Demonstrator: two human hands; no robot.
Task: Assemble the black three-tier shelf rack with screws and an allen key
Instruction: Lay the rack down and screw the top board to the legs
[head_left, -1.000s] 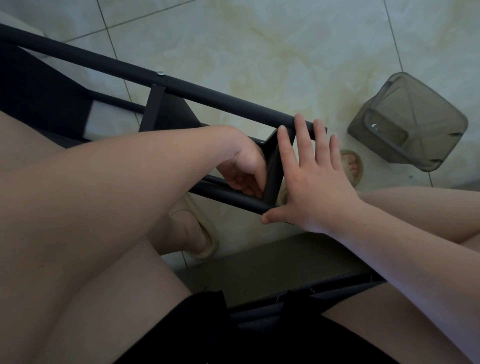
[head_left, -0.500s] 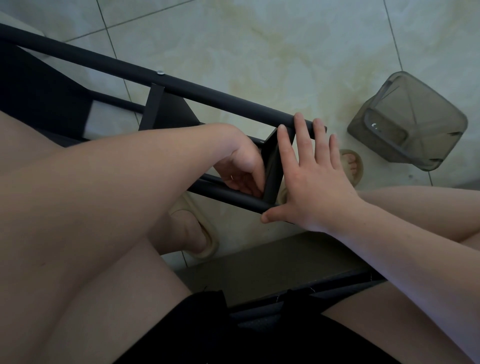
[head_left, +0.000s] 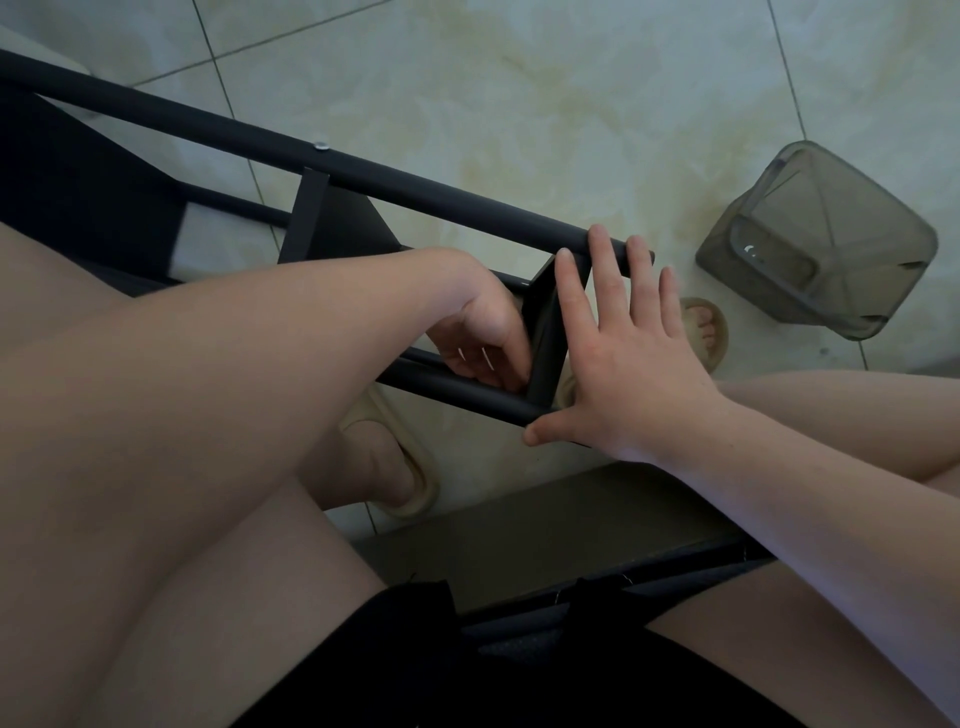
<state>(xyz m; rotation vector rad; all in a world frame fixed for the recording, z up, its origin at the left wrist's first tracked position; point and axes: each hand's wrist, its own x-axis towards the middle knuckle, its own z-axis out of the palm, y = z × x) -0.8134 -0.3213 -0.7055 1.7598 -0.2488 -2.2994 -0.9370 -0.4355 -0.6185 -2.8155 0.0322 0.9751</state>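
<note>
Fingers (head_left: 470, 359) of the left hand (head_left: 488, 325) curl at a joint of the rack (head_left: 415, 187), frame centre, their hold hidden
Stiff, likely light tubes slant from upper left; smooth paint may slip, so grasp the posts, where the right hand (head_left: 634, 364) presses flat, fingers straight

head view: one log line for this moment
left hand: fingers curled at lower joint, tool hidden | right hand: flat, bracing rack end | screw: in top tube
</note>
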